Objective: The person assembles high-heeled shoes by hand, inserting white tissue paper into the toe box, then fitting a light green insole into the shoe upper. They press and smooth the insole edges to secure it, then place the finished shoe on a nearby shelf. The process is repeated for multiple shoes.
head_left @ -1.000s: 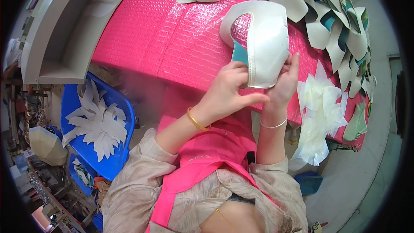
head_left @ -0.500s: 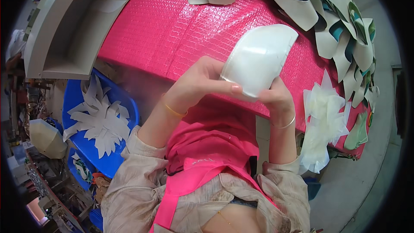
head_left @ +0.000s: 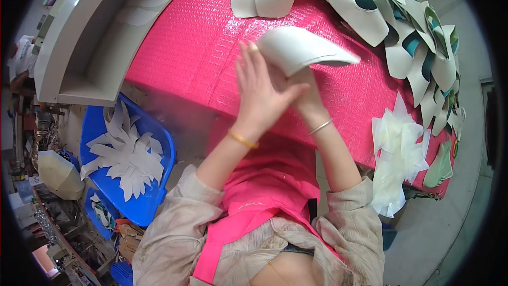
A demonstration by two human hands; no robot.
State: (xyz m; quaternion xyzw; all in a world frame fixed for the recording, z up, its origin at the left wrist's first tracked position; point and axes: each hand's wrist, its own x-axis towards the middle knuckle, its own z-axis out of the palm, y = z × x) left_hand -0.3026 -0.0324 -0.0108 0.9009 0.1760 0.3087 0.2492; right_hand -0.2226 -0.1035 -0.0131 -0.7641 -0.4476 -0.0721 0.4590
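A white, curved shoe upper [head_left: 303, 50] is held above the pink table, its domed side up and its pointed end toward the right. My right hand [head_left: 305, 92] grips it from underneath, and most of those fingers are hidden by the shoe upper and my other hand. Against its left end lies my left hand [head_left: 260, 86], with fingers stretched out and thumb spread. Beyond them, white shoe uppers with green linings [head_left: 354, 13] lie overlapped along the table's far and right edges.
Thin whitish sheets [head_left: 398, 153] hang over the right edge of the pink-covered table [head_left: 196, 47]. A grey shelf-like box [head_left: 84, 82] stands at the left. Below it, a blue chair [head_left: 153, 201] holds a heap of white cut pieces [head_left: 132, 161].
The shoe upper has turned from its hollow side to its domed side and shifted left and away. My left hand has gone from pinching it to lying with outstretched fingers; my right moved left beneath it.
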